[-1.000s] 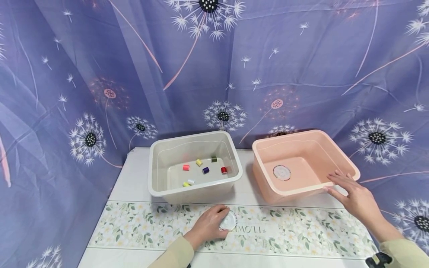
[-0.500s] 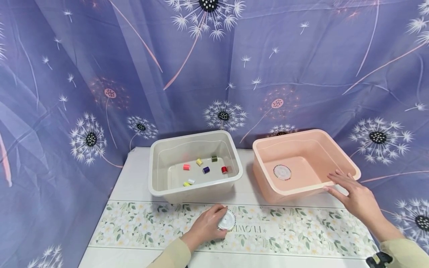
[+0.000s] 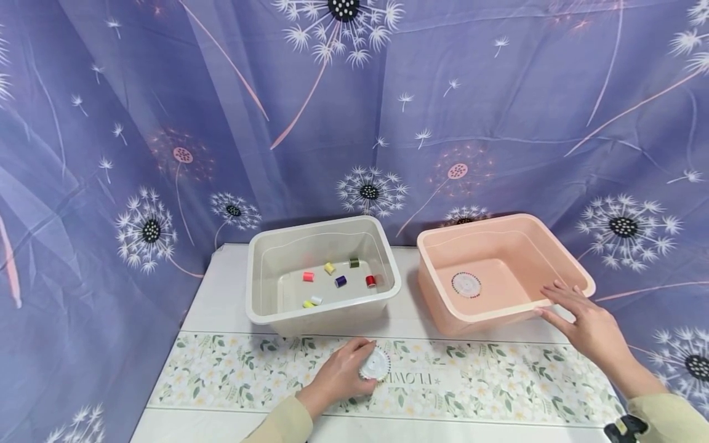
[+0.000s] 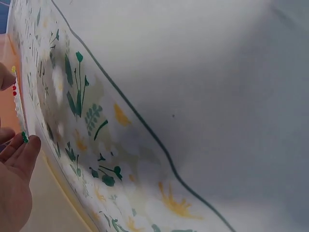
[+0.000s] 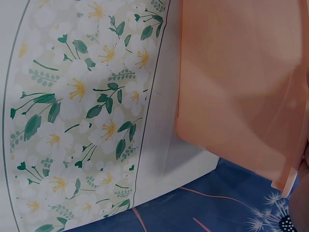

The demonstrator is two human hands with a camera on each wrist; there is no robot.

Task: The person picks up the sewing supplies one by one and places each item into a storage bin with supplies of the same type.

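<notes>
My left hand (image 3: 344, 372) holds a pin wheel (image 3: 376, 364), a round white disc ringed with coloured pin heads, pinched between thumb and fingers above the flowered band of the tabletop. The left wrist view catches that hand (image 4: 17, 169) at its left edge, with red, yellow and green pin heads beside the fingers. Another pin wheel (image 3: 466, 285) lies flat inside the pink bin (image 3: 480, 318). My right hand (image 3: 592, 326) rests loosely at that bin's front right rim, fingers extended over the edge. Only a sliver of it shows in the right wrist view, by the bin wall (image 5: 241, 87).
A grey bin (image 3: 323, 315) stands left of the pink one, with several small thread spools (image 3: 340, 281) scattered on its floor. Both bins sit at the back of the white table (image 3: 221, 295). A blue dandelion-print curtain (image 3: 310, 123) hangs behind and along the sides.
My left hand and the pin wheel have shifted very slightly left, and the left sleeve has drawn a little back. The right hand and both bins have stayed put.
</notes>
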